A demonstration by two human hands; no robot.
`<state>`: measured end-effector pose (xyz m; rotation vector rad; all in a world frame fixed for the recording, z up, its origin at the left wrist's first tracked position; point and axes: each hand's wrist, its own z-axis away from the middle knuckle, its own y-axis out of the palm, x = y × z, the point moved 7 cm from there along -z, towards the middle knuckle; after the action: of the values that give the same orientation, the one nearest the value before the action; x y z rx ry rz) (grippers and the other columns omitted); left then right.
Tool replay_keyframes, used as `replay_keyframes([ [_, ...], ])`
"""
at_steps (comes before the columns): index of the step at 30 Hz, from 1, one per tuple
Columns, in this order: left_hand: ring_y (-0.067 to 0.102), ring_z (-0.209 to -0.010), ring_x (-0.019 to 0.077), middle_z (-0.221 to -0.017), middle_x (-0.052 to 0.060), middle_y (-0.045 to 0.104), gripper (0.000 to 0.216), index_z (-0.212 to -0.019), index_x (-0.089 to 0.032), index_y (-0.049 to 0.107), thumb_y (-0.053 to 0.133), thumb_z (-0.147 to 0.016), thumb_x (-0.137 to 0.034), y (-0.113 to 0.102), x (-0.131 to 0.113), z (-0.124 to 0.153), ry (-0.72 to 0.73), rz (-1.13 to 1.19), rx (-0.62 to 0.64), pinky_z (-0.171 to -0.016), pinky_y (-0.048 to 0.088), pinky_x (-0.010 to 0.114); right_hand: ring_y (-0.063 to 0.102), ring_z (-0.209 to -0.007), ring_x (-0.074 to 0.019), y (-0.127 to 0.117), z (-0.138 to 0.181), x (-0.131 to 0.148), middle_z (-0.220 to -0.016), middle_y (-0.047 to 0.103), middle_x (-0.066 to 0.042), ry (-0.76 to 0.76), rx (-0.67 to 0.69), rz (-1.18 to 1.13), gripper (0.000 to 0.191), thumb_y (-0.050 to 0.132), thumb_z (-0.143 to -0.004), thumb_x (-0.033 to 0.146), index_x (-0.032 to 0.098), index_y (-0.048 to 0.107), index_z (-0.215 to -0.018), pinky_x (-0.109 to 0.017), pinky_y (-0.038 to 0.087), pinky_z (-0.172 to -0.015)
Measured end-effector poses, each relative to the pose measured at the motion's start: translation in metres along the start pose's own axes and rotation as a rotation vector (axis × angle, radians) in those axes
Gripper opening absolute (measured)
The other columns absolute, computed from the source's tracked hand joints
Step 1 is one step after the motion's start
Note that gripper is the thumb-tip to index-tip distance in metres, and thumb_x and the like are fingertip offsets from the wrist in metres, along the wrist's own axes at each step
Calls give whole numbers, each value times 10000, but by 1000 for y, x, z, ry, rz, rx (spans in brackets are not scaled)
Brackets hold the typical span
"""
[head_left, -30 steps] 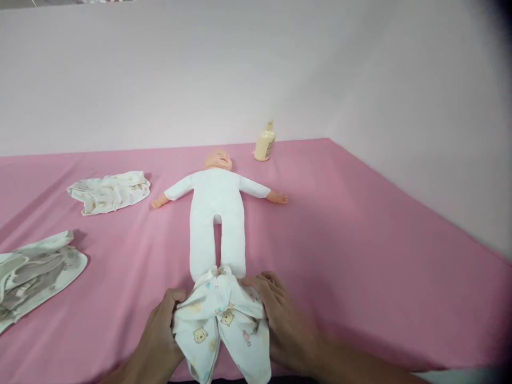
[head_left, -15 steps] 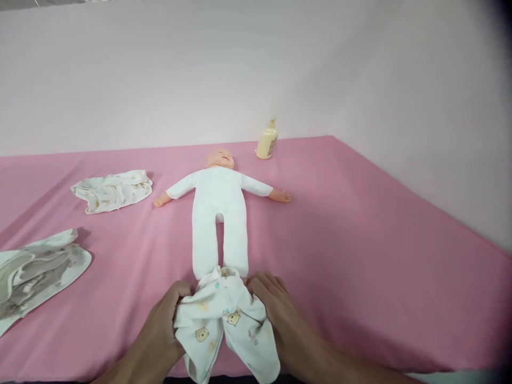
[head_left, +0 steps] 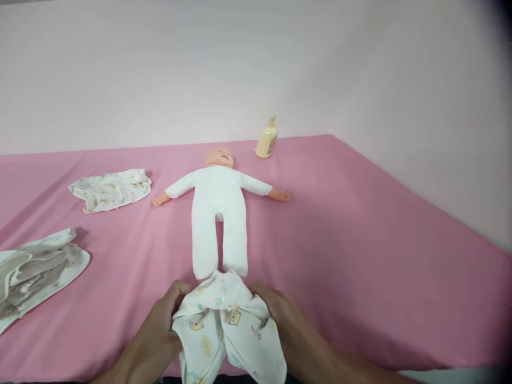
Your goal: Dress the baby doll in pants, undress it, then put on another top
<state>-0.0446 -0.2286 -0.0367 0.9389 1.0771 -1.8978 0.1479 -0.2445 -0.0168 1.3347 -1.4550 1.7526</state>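
A baby doll (head_left: 218, 209) in a white suit lies on its back on the pink sheet (head_left: 360, 240), arms spread, feet toward me. A pair of small white trousers with bear prints (head_left: 228, 330) is bunched over the doll's feet. My left hand (head_left: 160, 333) grips the left side of the waistband, fingers curled into the cloth. On the right side, my right hand (head_left: 288, 330) holds the cloth the same way. The doll's feet are hidden under the cloth.
A cream lotion bottle (head_left: 266, 140) stands at the back by the wall. A folded printed garment (head_left: 110, 189) lies left of the doll. Another crumpled grey-and-white cloth (head_left: 36, 272) lies at the left edge. Pale walls close the back and right sides.
Both hands and the trousers have slid a little toward me, so a bit more of the doll's legs shows. The doll itself has not moved.
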Motion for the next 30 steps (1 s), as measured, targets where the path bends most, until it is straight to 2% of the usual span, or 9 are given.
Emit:
replay_keyframes([
  [3,471,-597,126,-665,-42,564,303,-904,-213,462,618,-746,-419,1,-4,6,-18,-35,12,-540,324,221,588,-625,-164,2,-2,1,-767,623,16,34,36,-1,140,614,-816,288,255,478,-811,-287,451,-550],
  [5,447,-561,117,-646,-52,563,296,-917,-221,465,622,-750,-409,3,-7,9,-43,-18,36,-520,311,215,611,-636,-169,4,-3,0,-769,642,12,79,56,8,100,574,-840,301,254,489,-820,-285,453,-551],
  [10,441,-622,106,-711,-50,513,388,-879,-216,430,683,-732,-471,5,2,9,-92,132,73,-549,341,207,574,-611,-159,4,1,-7,-735,648,-7,224,53,82,81,565,-808,266,228,494,-819,-271,405,-532],
  [14,406,-633,91,-731,-48,459,426,-848,-202,426,707,-736,-501,10,12,9,-154,234,180,-550,319,212,540,-657,-132,-1,6,-6,-763,631,-6,345,39,-54,169,599,-820,355,209,515,-839,-236,412,-555],
  [19,473,-787,147,-846,-9,525,410,-874,-197,485,703,-757,-524,14,6,12,-189,277,254,-645,389,252,460,-606,-117,-1,3,1,-682,535,18,353,46,-254,242,587,-837,397,209,471,-738,-246,439,-576],
  [22,481,-822,164,-868,-4,530,381,-866,-199,488,731,-744,-466,13,0,12,-142,256,312,-686,401,263,493,-638,-143,-1,3,0,-731,568,11,325,77,-247,214,641,-800,390,228,503,-781,-272,465,-592],
  [24,488,-826,167,-870,2,535,373,-867,-195,486,739,-745,-440,10,-5,12,-85,212,375,-700,403,264,555,-720,-167,-5,4,1,-827,619,-9,289,121,-197,173,622,-822,378,236,558,-897,-293,503,-668],
  [27,536,-854,174,-934,15,576,418,-968,-195,508,768,-725,-415,-1,-9,14,-52,174,522,-719,415,261,624,-926,-219,-14,8,11,-1044,654,-59,192,282,-182,317,646,-796,334,243,580,-1093,-342,532,-815],
  [30,576,-1053,247,-1131,34,615,721,-1160,-244,505,876,-561,-397,-16,-20,17,30,181,710,-868,452,324,628,-1024,-241,-25,14,17,-1155,636,-86,166,499,-256,553,743,-697,341,234,544,-1202,-356,527,-871],
])
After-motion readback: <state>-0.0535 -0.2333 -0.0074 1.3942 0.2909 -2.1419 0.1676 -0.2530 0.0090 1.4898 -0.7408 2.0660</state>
